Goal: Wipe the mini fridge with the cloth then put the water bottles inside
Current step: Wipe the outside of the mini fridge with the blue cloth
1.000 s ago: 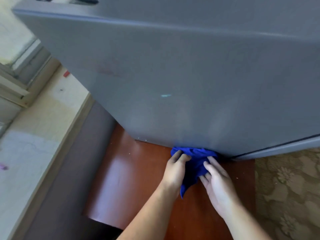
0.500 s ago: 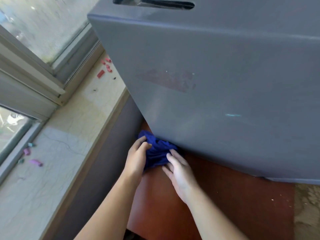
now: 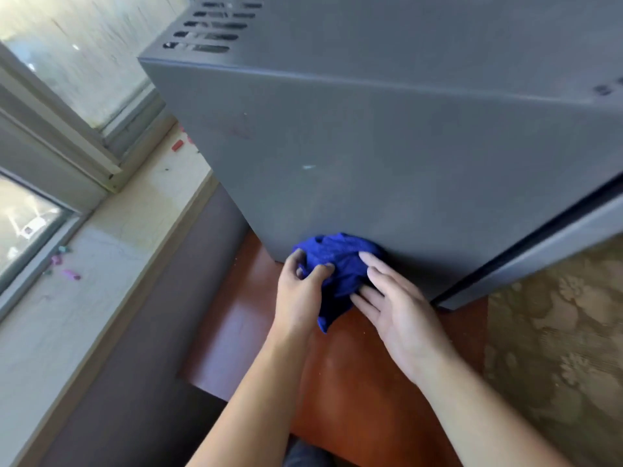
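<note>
The grey mini fridge (image 3: 387,146) fills the upper right of the head view, its side panel facing me and its door edge at the right. A bunched blue cloth (image 3: 340,261) is pressed against the bottom edge of that side panel. My left hand (image 3: 300,291) grips the cloth's left part with curled fingers. My right hand (image 3: 397,308) lies on the cloth's right part with fingers stretched out flat. No water bottles are in view.
The fridge stands on a reddish-brown wooden table (image 3: 354,375). To the left runs a pale stone windowsill (image 3: 101,271) with small pink and red scraps, below a window (image 3: 67,62). A patterned brown floor covering (image 3: 556,348) lies at the right.
Both hands and the cloth have slid right along the fridge's bottom edge from its left corner. The view has shifted, showing the fridge's vent slots at the top.
</note>
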The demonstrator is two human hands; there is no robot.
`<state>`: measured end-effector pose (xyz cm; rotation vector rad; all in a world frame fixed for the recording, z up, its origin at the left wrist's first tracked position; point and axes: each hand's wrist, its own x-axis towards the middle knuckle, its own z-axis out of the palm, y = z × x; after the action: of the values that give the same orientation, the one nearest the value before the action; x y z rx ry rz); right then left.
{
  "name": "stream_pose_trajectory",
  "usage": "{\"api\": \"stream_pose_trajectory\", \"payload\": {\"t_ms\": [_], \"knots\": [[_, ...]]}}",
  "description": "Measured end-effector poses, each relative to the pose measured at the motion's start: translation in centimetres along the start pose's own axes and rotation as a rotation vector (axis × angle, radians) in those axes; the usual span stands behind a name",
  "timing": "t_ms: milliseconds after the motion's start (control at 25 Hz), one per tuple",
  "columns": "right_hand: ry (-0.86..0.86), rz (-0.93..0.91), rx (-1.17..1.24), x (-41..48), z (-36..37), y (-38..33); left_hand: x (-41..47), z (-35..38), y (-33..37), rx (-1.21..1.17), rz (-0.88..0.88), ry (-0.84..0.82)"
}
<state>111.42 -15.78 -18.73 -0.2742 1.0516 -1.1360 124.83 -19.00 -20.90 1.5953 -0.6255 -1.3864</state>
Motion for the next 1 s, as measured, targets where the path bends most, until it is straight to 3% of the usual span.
{"api": "stream_pose_trajectory", "payload": {"t_ms": [200,280,400,480,640,800,1000], "knots": [[-0.376,-0.195,-0.035,-7.1,5.8,-8.1,-6.8,-0.1,9.5,-0.079,0.505,-0.001],[-0.450,-0.281,-0.066,-8.7,7.1,-10.1,-8.1,-0.2,12.5,0.021,0.655,0.011],[-0.450,-0.283,-0.073,-9.0,6.6,-9.7,-8.7,0.2,12.1,0.189,0.738,0.096],[-0.361,-0.208,-0.061,-7.9,4.6,-7.7,-7.8,0.5,9.1,0.265,0.695,0.074],[-0.166,-0.005,0.021,-5.2,0.1,-4.2,-5.3,1.7,2.4,0.392,0.404,-0.006],[0.003,0.030,-0.045,-4.6,-4.1,-4.0,-4.5,3.9,-2.4,0.342,0.164,-0.140],[0.011,-0.022,-0.098,-6.7,-5.7,-7.5,-7.1,6.7,-1.7,0.201,0.138,-0.104]]}}
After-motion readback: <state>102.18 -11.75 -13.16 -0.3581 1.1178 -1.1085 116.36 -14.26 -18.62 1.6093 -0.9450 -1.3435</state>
